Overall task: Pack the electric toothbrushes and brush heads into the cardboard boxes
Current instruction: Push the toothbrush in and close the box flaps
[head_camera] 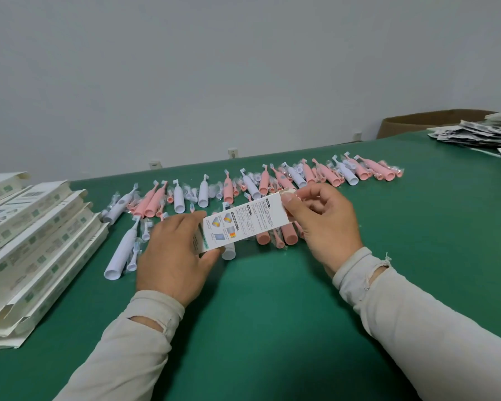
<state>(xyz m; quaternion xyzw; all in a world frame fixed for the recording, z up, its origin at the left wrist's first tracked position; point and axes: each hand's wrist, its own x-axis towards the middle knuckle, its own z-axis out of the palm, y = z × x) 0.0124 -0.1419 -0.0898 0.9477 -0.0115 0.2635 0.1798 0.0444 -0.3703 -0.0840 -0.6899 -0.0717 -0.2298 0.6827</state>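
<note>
Both hands, left hand and right hand, grasp one printed box by its ends above the green surface.

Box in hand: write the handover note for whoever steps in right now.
Left hand grips the near end of the box; right hand pinches the flap at its far end.
The box is held above the green table; whether it is filled cannot be told.
Stack of boxes lies at the left edge.
Left: pink and white toothbrushes and bagged brush heads lie loose in rows behind the hands, still to pack.
Leaflets sit far right.
</note>
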